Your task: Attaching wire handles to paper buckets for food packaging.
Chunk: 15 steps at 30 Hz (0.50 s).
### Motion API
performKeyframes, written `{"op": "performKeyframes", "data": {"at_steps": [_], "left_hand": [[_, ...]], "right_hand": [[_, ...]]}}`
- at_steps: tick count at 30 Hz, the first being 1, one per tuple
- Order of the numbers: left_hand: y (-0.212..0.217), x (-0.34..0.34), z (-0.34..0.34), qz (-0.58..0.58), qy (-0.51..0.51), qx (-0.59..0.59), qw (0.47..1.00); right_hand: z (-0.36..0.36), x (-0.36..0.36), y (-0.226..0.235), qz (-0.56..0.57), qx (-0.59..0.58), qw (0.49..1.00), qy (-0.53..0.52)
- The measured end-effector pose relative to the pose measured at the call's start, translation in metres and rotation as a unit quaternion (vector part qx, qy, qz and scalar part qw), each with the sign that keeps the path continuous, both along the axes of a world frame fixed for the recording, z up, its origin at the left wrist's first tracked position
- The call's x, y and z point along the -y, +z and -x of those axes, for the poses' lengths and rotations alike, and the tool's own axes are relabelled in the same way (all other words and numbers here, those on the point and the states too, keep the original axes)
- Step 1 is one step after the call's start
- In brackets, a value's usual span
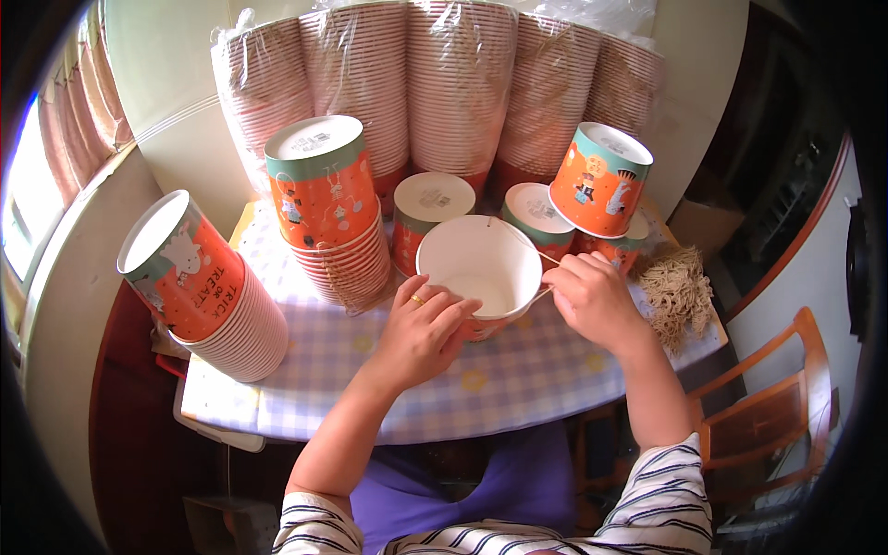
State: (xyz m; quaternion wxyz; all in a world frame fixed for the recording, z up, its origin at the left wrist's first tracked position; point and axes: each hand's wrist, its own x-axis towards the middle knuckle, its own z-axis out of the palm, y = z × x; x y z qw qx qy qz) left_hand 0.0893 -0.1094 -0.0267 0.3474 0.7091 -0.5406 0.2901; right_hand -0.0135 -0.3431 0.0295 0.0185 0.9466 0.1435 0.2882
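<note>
A white-lined paper bucket (478, 264) stands open side up near the middle of the table, its mouth tilted toward me. My left hand (427, 326), with a ring on one finger, grips its near left rim, the fingers bent over the edge. On the bucket's right side my right hand (592, 298) pinches a thin beige cord (548, 258). The cord runs from the far rim to the fingers, and another length reaches the near right side. Whether it passes through a hole there is hidden by the hand. A tangled bundle of beige cords (680, 289) lies right of my right hand.
Upside-down stacks of orange and green paper buckets stand at the left edge (199, 277) and behind my left hand (324, 199). More upturned buckets (601, 180) sit behind the right hand. Plastic-wrapped stacks (458, 92) line the back. A wooden chair (763, 416) stands at right.
</note>
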Motion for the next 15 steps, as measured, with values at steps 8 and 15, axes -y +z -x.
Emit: {"op": "performKeyframes", "data": {"at_steps": [8, 15], "left_hand": [[-0.001, 0.009, -0.001, -0.036, -0.041, -0.018, 0.998], [0.0, 0.017, -0.001, -0.037, -0.045, -0.033, 0.998]], "right_hand": [[-0.002, 0.016, -0.089, -0.261, -0.043, 0.963, -0.051], [0.015, -0.042, -0.089, -0.322, -0.028, 0.943, 0.082]]}}
